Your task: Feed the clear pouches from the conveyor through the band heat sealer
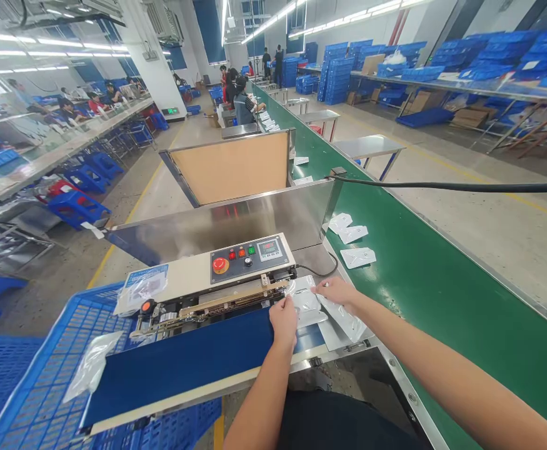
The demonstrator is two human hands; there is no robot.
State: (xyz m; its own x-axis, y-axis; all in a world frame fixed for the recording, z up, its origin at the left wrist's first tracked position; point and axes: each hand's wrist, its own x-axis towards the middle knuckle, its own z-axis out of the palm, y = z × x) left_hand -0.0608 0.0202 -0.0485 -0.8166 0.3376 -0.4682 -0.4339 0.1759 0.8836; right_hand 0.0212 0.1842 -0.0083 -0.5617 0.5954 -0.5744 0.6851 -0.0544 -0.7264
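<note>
A clear plastic pouch (307,301) lies at the right end of a band sealing machine (235,265), its top edge at the machine's slot. My left hand (283,320) pinches the pouch's left side over the blue feed belt (179,362). My right hand (336,291) holds the pouch's upper right corner. More clear pouches (348,320) lie under my right wrist on the steel plate.
A green conveyor (442,275) runs along the right with three sealed pouches (354,240) on it. A blue crate (34,375) at the left holds a sealed pouch (92,362). A black cable (442,185) crosses above. Other people work further down the line.
</note>
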